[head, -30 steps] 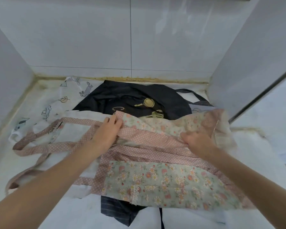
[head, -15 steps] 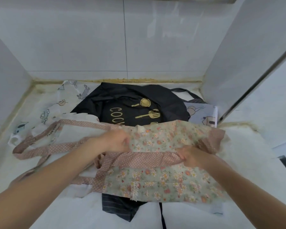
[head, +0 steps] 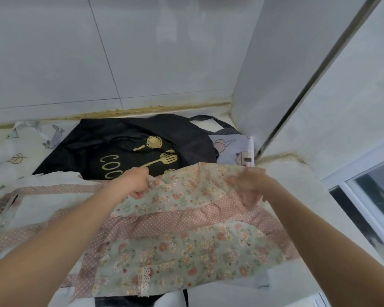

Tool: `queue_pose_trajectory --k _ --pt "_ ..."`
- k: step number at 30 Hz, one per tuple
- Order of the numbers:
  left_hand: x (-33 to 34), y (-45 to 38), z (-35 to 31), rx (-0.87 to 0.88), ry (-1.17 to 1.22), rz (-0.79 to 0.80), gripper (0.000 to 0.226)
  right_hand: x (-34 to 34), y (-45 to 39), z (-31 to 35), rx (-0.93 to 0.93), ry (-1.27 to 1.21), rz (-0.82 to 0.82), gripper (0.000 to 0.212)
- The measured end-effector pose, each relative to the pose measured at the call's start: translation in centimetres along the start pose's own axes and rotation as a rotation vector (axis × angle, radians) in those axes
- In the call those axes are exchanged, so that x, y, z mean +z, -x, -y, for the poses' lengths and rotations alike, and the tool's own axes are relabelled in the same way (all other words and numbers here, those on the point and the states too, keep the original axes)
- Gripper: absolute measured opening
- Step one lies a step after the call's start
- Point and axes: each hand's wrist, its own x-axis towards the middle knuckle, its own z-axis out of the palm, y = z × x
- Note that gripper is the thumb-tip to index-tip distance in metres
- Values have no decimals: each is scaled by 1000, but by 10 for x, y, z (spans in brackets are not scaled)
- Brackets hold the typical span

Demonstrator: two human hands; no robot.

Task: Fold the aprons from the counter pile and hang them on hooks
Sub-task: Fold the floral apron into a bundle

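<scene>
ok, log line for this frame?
stage: folding | left hand: grips floral apron top edge | right hand: grips same edge | black apron: behind, on counter | hung: none seen

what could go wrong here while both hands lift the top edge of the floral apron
1. The long pink dotted straps trail loose under the left forearm and could snag or tangle in the fold.
2. The floral apron lies on the black apron, so pulling may drag the pile.
3. The right hand pinches a bunched corner, while the left hand grips flatter cloth: an uneven fold is likely.
</scene>
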Motion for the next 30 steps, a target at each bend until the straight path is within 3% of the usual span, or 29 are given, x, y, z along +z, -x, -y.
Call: queue_pose_trajectory --k 2,5,8,10,13,14,15,17,19,21,23,25,28,30 --pt "-1 -5 -1 -39 28 -8 25 9 -4 6 -31 -164 -30 99" --pt "-1 -11 -4 -81 96 -23 23 3 -11 15 -114 -495 -217 65" --pt "3 -12 -2 -105 137 -85 18 -9 -20 15 -146 -865 -211 32" --pt "6 -13 2 -113 115 -152 14 -19 -19 9 -216 -845 -326 25" --pt "4 -17 14 -100 -8 -268 17 -41 -18 -10 -281 -500 -747 29" --pt "3 -16 19 -106 -57 -271 21 -46 -19 -17 -275 -403 -762 27" --pt "2 -15 21 -107 -70 -247 26 -49 -19 -22 -240 -329 -689 23" --pt "-1 -13 20 -88 -23 -174 29 -46 -15 -25 -144 -174 -375 14" --pt "-3 -9 8 -40 74 -119 29 -37 -3 -24 -6 -160 -25 36" --pt "-4 -7 -8 24 278 -90 32 -23 0 -22 87 -369 241 52" --pt "-1 -5 -25 50 491 -35 34 -13 -3 -16 70 -701 335 55" --pt "6 -6 -39 40 583 8 32 -9 -5 -5 19 -1020 314 45" --pt "18 -13 -47 76 378 -72 46 -9 -2 15 -116 -1256 435 40" --pt "26 -16 -46 121 158 -142 45 -13 -7 22 -139 -1500 467 58"
